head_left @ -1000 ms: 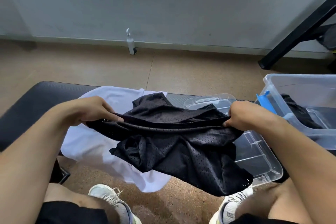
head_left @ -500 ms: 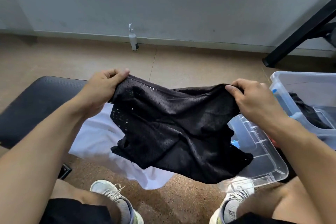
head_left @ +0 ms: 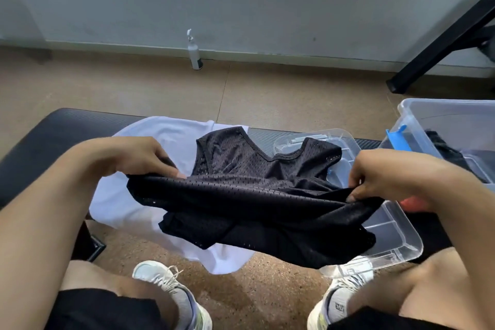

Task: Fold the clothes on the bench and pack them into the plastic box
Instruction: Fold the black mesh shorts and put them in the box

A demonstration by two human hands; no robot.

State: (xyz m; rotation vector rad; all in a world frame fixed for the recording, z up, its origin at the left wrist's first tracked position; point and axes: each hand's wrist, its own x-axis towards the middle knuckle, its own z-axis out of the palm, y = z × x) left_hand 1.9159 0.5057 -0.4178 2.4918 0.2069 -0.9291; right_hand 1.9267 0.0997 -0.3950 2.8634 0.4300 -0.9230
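Seen from above, a seated person holds a black mesh jersey (head_left: 249,195) stretched across the centre of the frame. The left hand (head_left: 134,158) pinches its left edge with curled fingers, and the right hand (head_left: 385,177) grips the right edge the same way. The jersey's collar end lies on the bench (head_left: 53,128) in the middle of the frame, while its near half sags in loose folds toward the floor. Under it, left of centre, a white garment (head_left: 160,136) lies on the bench and hangs over the near edge. A clear lid (head_left: 396,233) rests on the bench at lower right, partly beneath the jersey. The plastic box (head_left: 450,120) stands at the right edge, with something dark already inside.

The risks from here, as a judgement: the slack mesh may bunch rather than lie flat, giving a crooked fold. The hanging hem could catch the lid and drag it off the bench. Pulling the jersey could also tug the white garment to the floor, as much of it already overhangs.
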